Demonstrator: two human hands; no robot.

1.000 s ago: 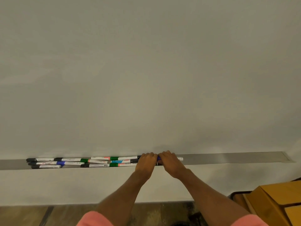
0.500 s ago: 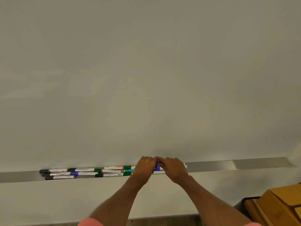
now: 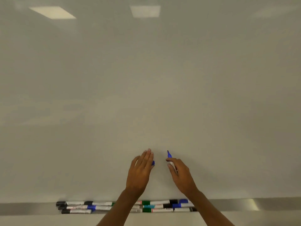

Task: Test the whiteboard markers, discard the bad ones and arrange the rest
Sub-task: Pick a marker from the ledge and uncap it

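In the head view, the left hand is reaching up in front of the whiteboard. Its four fingers are lying nearly straight and close together, pointing toward 12 o'clock. A blue cap is peeking out at the 3 o'clock edge of those fingers, held on the palm side. The thumb is hiding behind the hand, so just how it is pinching the cap is not showing.

At 3 o'clock from it and apart from it, the right hand is gripping the blue marker. Its fingers are curling round the pale barrel, with forefinger and thumb closing just below the blue collar. The marker is standing uncapped, its tip aiming between 11 and 12 o'clock, close to the board. Whether the tip is touching the surface is hard to tell.

Toward 6 o'clock of both hands, the remaining markers are lying lengthwise in roughly three rows in the silver tray, showing black, blue, green and light-blue caps. The forearms are crossing in front of the rows, covering part of the middle and the 3 o'clock end. The labels are blurring past reading. The tray is running out of view at 9 and 3 o'clock, and the forearms are being cut off at 6 o'clock.
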